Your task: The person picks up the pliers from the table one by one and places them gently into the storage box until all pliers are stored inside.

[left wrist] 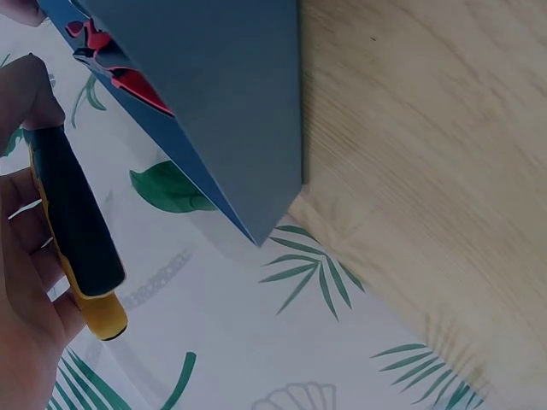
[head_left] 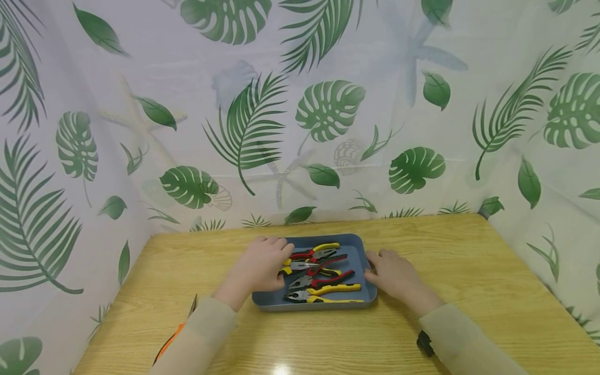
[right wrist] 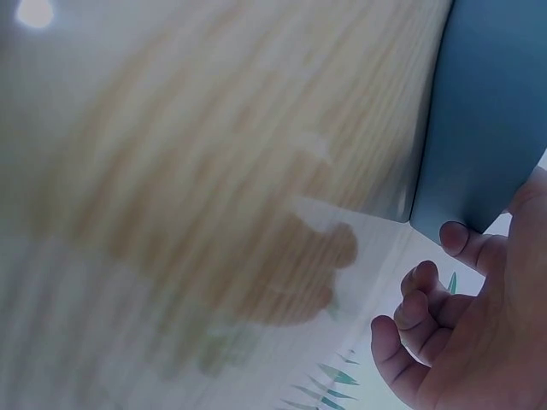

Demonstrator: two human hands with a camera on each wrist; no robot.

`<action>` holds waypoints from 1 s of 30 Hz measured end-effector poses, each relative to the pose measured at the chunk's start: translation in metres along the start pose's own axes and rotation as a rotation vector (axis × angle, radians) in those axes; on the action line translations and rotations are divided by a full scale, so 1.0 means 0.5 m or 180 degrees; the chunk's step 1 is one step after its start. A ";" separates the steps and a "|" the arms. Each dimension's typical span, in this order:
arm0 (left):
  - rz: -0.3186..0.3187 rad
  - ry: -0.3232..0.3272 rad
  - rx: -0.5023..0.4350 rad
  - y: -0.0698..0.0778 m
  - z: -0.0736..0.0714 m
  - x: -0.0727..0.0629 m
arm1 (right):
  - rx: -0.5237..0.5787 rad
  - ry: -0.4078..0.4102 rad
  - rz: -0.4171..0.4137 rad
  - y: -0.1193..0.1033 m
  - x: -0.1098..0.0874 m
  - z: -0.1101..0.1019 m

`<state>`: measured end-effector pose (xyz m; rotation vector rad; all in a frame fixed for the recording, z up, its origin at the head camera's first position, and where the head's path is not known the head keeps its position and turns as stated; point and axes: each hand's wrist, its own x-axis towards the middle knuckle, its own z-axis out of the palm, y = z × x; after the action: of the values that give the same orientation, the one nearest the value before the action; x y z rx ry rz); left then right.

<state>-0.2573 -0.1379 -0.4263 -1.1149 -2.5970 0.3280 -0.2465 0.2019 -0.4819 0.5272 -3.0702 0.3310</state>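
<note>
A grey-blue tray [head_left: 323, 306] holds several pliers. My left hand [head_left: 264, 263] is over its left side, gripping long-nose pliers [head_left: 303, 265] by the handles; their slim metal nose points right. In the left wrist view, the black and yellow handles [left wrist: 79, 222] show in the palm. Inside the tray lie red-and-black pliers [head_left: 323, 281] and, along the front, yellow-handled pliers [head_left: 328, 293]. At the right wall, my right hand [head_left: 394, 273] pinches the rim, thumb inside and a fingertip against the outside [right wrist: 491, 166]. Its other fingers are loosely curled.
Orange-handled pliers [head_left: 170, 341] with a dark pointed nose lie on the wooden table [head_left: 319, 344] at the left, partly under the left sleeve. A leaf-patterned cloth [head_left: 300, 120] hangs behind the table and along both sides.
</note>
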 end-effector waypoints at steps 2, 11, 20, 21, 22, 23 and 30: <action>0.0009 -0.0004 0.0016 0.004 0.000 0.004 | 0.0006 0.0001 0.0002 0.000 0.000 -0.001; 0.0045 -0.0110 0.0002 0.022 0.007 0.015 | 0.0005 -0.0018 -0.0011 -0.004 -0.001 -0.005; 0.0092 -0.0195 -0.0056 0.038 0.010 0.030 | 0.0006 -0.0035 0.0014 -0.005 -0.002 -0.006; 0.0099 -0.0196 -0.0069 0.040 0.010 0.031 | 0.0000 -0.0038 0.0014 -0.004 -0.002 -0.006; 0.0105 -0.0204 -0.0077 0.042 0.011 0.033 | -0.0002 -0.0040 0.0017 -0.005 -0.002 -0.005; 0.0109 -0.0204 -0.0081 0.044 0.011 0.034 | -0.0002 -0.0042 0.0018 -0.005 -0.001 -0.005; 0.0133 -0.0233 -0.0072 0.058 0.012 0.046 | 0.0003 -0.0031 0.0015 -0.005 -0.001 -0.005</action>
<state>-0.2553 -0.1020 -0.4373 -1.1874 -2.6503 0.3559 -0.2451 0.2003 -0.4787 0.5233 -3.0812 0.3309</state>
